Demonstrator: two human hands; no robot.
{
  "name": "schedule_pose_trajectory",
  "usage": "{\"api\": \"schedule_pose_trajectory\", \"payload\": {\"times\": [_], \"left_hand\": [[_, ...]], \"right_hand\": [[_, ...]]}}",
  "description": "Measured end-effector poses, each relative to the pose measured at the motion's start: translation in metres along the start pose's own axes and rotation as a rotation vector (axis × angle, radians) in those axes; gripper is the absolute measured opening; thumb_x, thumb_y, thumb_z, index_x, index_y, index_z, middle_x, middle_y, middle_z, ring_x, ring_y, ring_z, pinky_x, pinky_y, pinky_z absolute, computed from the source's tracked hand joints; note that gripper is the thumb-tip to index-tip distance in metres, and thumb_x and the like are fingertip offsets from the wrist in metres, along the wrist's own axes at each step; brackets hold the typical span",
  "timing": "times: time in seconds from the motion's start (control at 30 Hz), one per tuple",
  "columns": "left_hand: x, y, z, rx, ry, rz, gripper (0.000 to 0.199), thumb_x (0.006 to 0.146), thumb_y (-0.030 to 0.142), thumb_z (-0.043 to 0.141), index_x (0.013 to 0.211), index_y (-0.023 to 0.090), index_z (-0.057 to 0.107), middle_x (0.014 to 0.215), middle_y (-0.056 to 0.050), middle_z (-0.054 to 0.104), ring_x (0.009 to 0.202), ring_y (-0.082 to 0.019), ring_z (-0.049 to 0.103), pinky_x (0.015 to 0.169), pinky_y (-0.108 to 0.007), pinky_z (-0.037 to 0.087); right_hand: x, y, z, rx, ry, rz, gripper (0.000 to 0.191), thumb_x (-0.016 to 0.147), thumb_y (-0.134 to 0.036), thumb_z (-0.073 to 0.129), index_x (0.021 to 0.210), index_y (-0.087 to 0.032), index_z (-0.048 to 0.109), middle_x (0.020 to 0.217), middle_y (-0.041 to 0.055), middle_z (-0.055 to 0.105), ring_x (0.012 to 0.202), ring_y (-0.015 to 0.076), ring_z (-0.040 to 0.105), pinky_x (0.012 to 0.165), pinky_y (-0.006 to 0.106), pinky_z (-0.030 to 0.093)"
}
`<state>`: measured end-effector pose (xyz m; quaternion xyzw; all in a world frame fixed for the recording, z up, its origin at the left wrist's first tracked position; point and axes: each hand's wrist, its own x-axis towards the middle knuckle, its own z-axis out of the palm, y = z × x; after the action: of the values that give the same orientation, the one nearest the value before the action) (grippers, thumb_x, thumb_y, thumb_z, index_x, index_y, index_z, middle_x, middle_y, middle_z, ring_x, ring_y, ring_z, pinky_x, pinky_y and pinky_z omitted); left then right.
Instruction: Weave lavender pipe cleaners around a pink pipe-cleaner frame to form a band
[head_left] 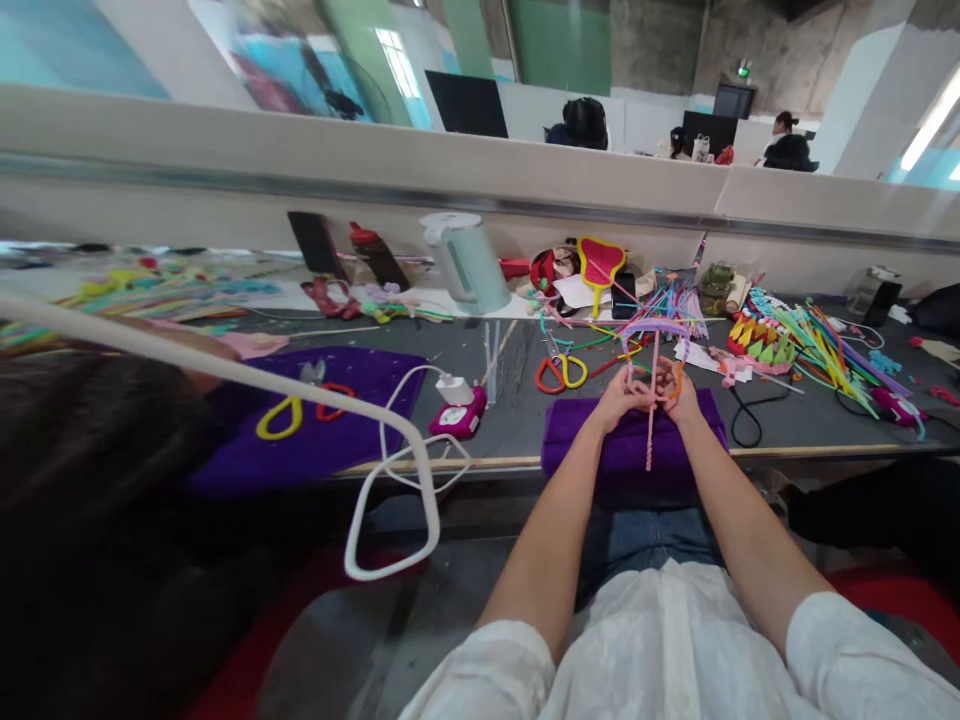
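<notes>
Over a folded purple cloth (566,440) at the table's front edge, my left hand (622,400) and my right hand (679,395) are close together. Between them they hold a pipe-cleaner craft (655,350): a purple arch on top, an upright pink stem, and a pink twisted end hanging below the fingers. A short orange piece shows by my right fingers. The fingers of both hands are closed around it, partly hiding the joint. Scissors with red and yellow handles (562,373) lie just left of my hands.
A purple power strip (459,413) with a white charger and cable lies left. A pale green jug (469,265) and a red-capped bottle (379,255) stand behind. Bundles of coloured pipe cleaners (832,350) lie right. A co-worker with dark hair (97,480) sits at left, near a purple mat (360,375).
</notes>
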<state>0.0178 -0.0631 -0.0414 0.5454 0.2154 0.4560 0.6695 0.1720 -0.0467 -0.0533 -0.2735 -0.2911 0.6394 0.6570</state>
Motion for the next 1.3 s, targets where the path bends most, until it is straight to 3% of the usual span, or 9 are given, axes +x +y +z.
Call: {"api": "schedule_pose_trajectory", "payload": {"times": [0.1, 0.27, 0.47, 0.67, 0.83, 0.97, 1.1, 1.3], "left_hand": [[0.0, 0.001, 0.001, 0.02, 0.05, 0.022, 0.071, 0.059, 0.025, 0.083, 0.118, 0.02, 0.045, 0.073, 0.001, 0.067, 0.061, -0.018, 0.067, 0.059, -0.028, 0.054], [-0.001, -0.002, -0.002, 0.044, 0.079, 0.012, 0.065, 0.06, 0.027, 0.082, 0.118, 0.017, 0.054, 0.079, -0.002, 0.067, 0.064, -0.017, 0.067, 0.061, -0.028, 0.054], [-0.002, -0.003, -0.003, 0.038, 0.075, -0.009, 0.061, 0.06, 0.027, 0.082, 0.116, 0.015, 0.059, 0.082, -0.004, 0.068, 0.067, -0.017, 0.067, 0.064, -0.03, 0.053], [-0.003, -0.002, -0.006, 0.024, 0.056, -0.025, 0.061, 0.061, 0.026, 0.081, 0.117, 0.015, 0.06, 0.081, -0.004, 0.068, 0.066, -0.017, 0.066, 0.064, -0.03, 0.053], [-0.002, -0.004, -0.006, 0.027, 0.068, -0.019, 0.061, 0.06, 0.026, 0.082, 0.117, 0.015, 0.061, 0.084, -0.006, 0.07, 0.068, -0.017, 0.067, 0.068, -0.031, 0.053], [-0.002, -0.004, -0.006, 0.011, 0.073, -0.039, 0.061, 0.06, 0.025, 0.082, 0.116, 0.014, 0.062, 0.084, -0.007, 0.07, 0.069, -0.018, 0.068, 0.069, -0.033, 0.054], [-0.003, -0.004, -0.007, -0.003, 0.068, -0.048, 0.06, 0.06, 0.024, 0.082, 0.116, 0.014, 0.062, 0.084, -0.008, 0.071, 0.07, -0.02, 0.069, 0.069, -0.034, 0.054], [-0.001, -0.005, -0.007, -0.025, 0.096, -0.025, 0.059, 0.06, 0.025, 0.082, 0.114, 0.013, 0.063, 0.083, -0.007, 0.071, 0.071, -0.02, 0.069, 0.071, -0.036, 0.054]], "right_hand": [[0.002, -0.001, -0.003, 0.067, 0.056, 0.019, 0.032, 0.088, -0.049, 0.051, 0.088, -0.021, 0.065, 0.067, -0.0001, 0.067, 0.052, 0.0082, 0.055, 0.037, 0.016, 0.038], [0.0, -0.001, -0.003, 0.077, 0.054, 0.004, 0.016, 0.084, -0.035, 0.06, 0.088, -0.021, 0.066, 0.068, -0.0014, 0.067, 0.051, 0.0068, 0.055, 0.037, 0.015, 0.038], [-0.004, -0.003, -0.003, 0.082, 0.002, 0.028, 0.028, 0.086, -0.046, 0.054, 0.094, -0.021, 0.066, 0.071, -0.0013, 0.068, 0.053, 0.0065, 0.057, 0.039, 0.014, 0.041], [0.015, -0.039, 0.012, -0.019, 0.086, -0.022, 0.037, 0.086, -0.053, 0.052, 0.087, -0.018, 0.065, 0.069, -0.0004, 0.069, 0.049, 0.006, 0.056, 0.04, 0.015, 0.043], [0.038, -0.077, 0.033, -0.24, 0.169, -0.084, 0.026, 0.076, -0.043, 0.069, 0.078, -0.018, 0.062, 0.064, -0.002, 0.068, 0.045, 0.006, 0.053, 0.039, 0.015, 0.042], [0.045, -0.084, 0.038, -0.375, 0.139, -0.145, 0.022, 0.071, -0.034, 0.075, 0.069, -0.016, 0.062, 0.059, -0.0013, 0.067, 0.04, 0.004, 0.047, 0.035, 0.014, 0.037], [0.045, -0.083, 0.04, -0.484, 0.144, -0.222, 0.027, 0.071, -0.037, 0.075, 0.064, -0.015, 0.061, 0.052, -0.0017, 0.063, 0.036, 0.0034, 0.044, 0.034, 0.014, 0.036], [0.043, -0.099, 0.04, -0.497, 0.073, -0.065, 0.04, 0.083, -0.054, 0.058, 0.071, -0.016, 0.061, 0.06, 0.0048, 0.068, 0.042, 0.0093, 0.055, 0.041, 0.021, 0.05]]}}
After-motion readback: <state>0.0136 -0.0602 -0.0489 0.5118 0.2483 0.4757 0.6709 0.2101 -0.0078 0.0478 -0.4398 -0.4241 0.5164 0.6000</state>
